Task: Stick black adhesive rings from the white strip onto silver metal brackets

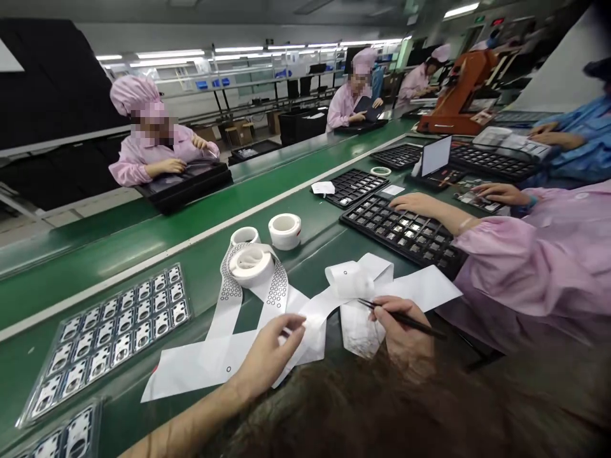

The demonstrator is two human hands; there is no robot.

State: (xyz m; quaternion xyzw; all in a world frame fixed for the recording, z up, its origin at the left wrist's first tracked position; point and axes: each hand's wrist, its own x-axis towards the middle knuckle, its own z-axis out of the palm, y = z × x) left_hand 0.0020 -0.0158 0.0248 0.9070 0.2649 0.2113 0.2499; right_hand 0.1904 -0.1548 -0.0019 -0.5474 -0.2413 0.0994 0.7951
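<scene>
My left hand (270, 353) pinches a loose white liner tape (315, 318) that lies looped across the green bench. My right hand (403, 331) is shut on slim black tweezers (410, 322), their tips over the tape and touching or almost touching it. Up the bench, a strip of white tape with rows of punched rings (231, 292) runs from a white tape roll (251, 266). Next to my left hand, a clear blister tray (109, 337) holds rows of small metal frames.
Pink sleeves and a co-worker's hand (417, 205) reach over a black tray of small parts (405, 232) on my right. Further white tape rolls (285, 231) stand nearby. Dark hair (382, 413) covers the lower frame. Other workers sit along the green conveyor (191, 219).
</scene>
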